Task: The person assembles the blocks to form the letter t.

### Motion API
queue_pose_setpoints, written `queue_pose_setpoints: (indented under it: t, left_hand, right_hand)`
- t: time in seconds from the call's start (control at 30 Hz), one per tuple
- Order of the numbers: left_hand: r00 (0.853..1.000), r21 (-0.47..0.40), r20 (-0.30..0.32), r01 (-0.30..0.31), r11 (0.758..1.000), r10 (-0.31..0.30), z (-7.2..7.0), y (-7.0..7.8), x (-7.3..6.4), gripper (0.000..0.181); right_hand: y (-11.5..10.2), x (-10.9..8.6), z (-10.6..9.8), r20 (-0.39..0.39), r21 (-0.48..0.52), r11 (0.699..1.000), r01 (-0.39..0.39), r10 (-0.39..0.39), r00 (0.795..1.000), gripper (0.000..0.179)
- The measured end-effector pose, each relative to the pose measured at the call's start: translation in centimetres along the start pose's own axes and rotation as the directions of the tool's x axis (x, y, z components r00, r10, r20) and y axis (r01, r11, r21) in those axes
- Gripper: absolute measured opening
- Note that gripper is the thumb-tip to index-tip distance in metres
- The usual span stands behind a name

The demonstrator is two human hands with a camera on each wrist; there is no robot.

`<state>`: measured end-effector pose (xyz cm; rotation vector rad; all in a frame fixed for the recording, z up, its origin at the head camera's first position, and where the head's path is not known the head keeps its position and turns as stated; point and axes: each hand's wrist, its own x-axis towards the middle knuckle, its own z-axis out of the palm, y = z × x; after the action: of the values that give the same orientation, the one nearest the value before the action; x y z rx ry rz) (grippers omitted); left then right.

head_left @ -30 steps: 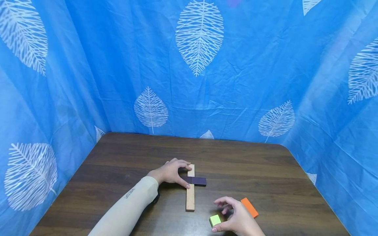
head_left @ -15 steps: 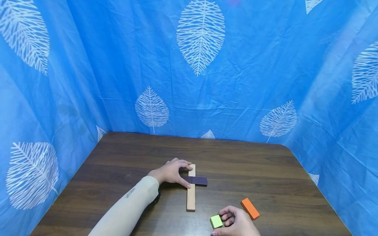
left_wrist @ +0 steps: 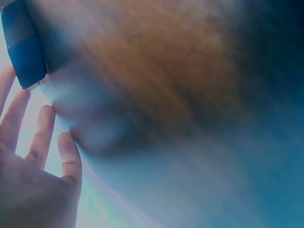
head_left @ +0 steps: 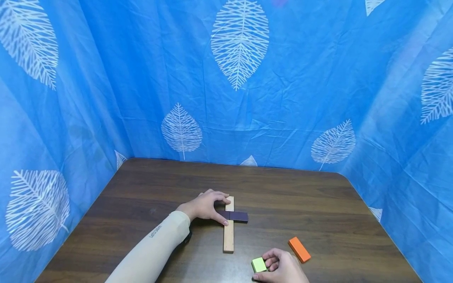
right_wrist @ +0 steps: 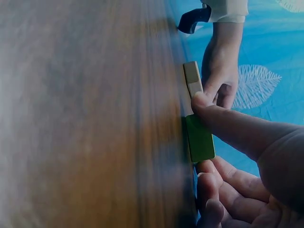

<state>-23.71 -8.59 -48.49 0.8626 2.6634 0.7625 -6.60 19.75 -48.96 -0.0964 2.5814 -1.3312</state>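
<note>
My left hand (head_left: 203,204) lies over a cross-shaped row of flat blocks, fingertips at the far pale wooden block (head_left: 230,203) and thumb on the near pale wooden block (head_left: 229,237). Between them a dark purple block (head_left: 239,217) points right; another dark piece, partly under the hand, abuts it. The left wrist view has extended fingers (left_wrist: 43,133) near a dark block (left_wrist: 26,52). Lower right, my right hand (head_left: 284,267) pinches a lime-green block (head_left: 259,265) between thumb and fingertips. Close up in the right wrist view, the green block (right_wrist: 200,138) sits between thumb and fingers.
An orange block (head_left: 299,249) lies just beyond the right hand. All the blocks are on a dark brown wood-grain table (head_left: 170,177). Blue curtains (head_left: 283,78) with white leaf prints hang behind the table and along both sides.
My right hand has drawn back toward the near edge, and its fingers have closed in on the green block, uncovering the orange block. The left hand stays in place.
</note>
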Motion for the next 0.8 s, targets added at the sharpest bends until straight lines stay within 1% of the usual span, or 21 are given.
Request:
queue_pose_setpoints:
  t: [0.17,0.4,0.53,0.63,0.8]
  left_hand:
    - [1.000,0.005,0.008,0.007,1.000,-0.007,-0.03,-0.06,0.05,0.075]
    - [1.000,0.011,0.004,-0.016,1.000,0.016,-0.19,0.22,-0.12,0.073]
    - [1.000,0.015,0.004,-0.026,1.000,0.026,-0.25,0.32,-0.21,0.073]
    - [1.000,0.025,0.003,-0.030,0.999,0.030,-0.26,0.31,-0.21,0.073]
    - [1.000,0.041,0.003,-0.024,0.999,0.024,-0.20,0.22,-0.15,0.073]
  right_hand:
    - [-0.25,-0.05,0.22,-0.023,-0.017,0.999,-0.034,0.034,0.999,0.041]
    - [-0.45,-0.11,0.42,-0.051,-0.035,0.999,-0.037,0.035,0.998,0.041]
    - [-0.47,-0.07,0.46,-0.049,-0.035,0.998,-0.053,0.051,0.998,0.040]
    - [-0.42,-0.07,0.46,-0.052,-0.042,0.998,-0.046,0.044,0.998,0.039]
    - [-0.26,-0.17,0.38,-0.043,-0.037,0.999,-0.008,0.007,0.999,0.037]
